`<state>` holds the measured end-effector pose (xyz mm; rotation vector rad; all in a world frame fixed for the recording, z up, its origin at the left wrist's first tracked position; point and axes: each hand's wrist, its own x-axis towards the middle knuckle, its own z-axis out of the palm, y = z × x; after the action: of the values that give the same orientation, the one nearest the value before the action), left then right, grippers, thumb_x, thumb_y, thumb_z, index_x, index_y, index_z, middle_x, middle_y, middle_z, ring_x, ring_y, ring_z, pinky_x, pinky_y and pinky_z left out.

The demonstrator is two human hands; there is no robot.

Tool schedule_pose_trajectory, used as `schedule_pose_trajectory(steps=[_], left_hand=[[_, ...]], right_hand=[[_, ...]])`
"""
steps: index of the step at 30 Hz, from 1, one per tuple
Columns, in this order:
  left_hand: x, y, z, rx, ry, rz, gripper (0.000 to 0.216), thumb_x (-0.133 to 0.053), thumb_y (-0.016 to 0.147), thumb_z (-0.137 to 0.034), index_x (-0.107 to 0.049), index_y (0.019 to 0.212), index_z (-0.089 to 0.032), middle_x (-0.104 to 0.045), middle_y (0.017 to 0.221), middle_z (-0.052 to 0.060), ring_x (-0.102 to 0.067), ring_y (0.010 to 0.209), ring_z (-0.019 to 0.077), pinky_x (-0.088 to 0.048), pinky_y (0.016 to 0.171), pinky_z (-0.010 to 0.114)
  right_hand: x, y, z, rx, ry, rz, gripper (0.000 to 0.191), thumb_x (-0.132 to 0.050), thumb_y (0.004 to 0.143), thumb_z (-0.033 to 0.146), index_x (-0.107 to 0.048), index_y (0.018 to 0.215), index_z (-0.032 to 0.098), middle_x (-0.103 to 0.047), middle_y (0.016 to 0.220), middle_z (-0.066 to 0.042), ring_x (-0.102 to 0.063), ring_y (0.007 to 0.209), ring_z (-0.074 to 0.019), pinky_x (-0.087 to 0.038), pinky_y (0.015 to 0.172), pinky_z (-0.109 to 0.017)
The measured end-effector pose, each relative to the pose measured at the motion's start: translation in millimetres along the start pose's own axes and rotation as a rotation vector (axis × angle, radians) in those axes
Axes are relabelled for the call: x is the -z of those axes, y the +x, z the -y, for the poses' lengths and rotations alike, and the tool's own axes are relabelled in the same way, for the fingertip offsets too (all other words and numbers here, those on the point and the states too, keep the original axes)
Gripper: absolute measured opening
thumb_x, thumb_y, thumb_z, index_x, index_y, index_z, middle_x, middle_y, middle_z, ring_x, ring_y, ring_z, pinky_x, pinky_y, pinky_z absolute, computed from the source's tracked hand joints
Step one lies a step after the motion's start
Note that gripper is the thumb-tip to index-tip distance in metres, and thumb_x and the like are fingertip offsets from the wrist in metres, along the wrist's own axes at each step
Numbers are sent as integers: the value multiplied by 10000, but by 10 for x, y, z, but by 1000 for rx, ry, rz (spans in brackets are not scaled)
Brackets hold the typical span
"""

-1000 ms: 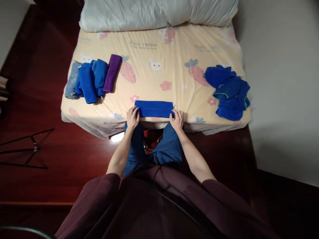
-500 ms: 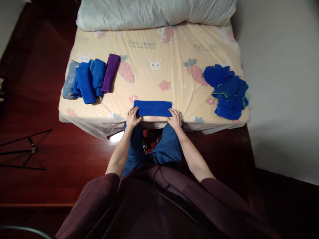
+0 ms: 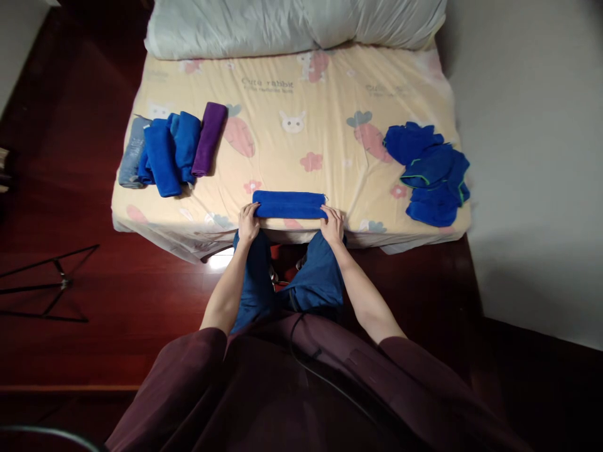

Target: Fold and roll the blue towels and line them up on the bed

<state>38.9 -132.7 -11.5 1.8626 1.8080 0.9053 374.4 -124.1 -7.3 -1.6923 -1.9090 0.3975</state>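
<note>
A blue towel, folded into a long flat strip, lies across the near edge of the bed in front of me. At its left end, my left hand has its fingers on top of the near corner and the thumb at the edge. My right hand pinches the right end in the same way, fingers bent over the cloth. Both thumbs are partly hidden. A small loose thread or tag shows at the towel's far right corner.
Rolled towels lie at the bed's left: a purple towel, several blue ones and a grey-blue one. Crumpled blue cloths with green edging are on the right. A pale quilt lies at the back; a black tripod leg stands left.
Both hands have shifted slightly outward toward the towel's ends, and their thumbs have drawn in from along the near edge. The towel's near edge has lifted or rolled away from me a little.
</note>
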Motion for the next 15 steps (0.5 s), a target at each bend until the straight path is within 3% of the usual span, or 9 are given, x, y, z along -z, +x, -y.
schedule_pose_trajectory(steps=[6, 15], left_hand=[[-9, -3, 40, 43, -82, -70, 620, -464, 744, -27, -625, 1321, -185, -648, 1301, 133, -521, 1314, 302, -432, 1177, 486], [-33, 5, 59, 128, -131, -141, 416, -481, 952, -199, -553, 1360, -166, -614, 1293, 165, -546, 1276, 298, -447, 1152, 465]], right_hand=[[-15, 13, -13, -48, -7, -2, 437, -478, 921, 99, -657, 1315, 162, -694, 1324, -132, -555, 1289, -288, -406, 1151, -487], [-15, 21, -12, -101, 6, -19, 365, -479, 1031, 260, -585, 1366, 163, -640, 1370, -180, -565, 1298, -298, -420, 1146, -502]])
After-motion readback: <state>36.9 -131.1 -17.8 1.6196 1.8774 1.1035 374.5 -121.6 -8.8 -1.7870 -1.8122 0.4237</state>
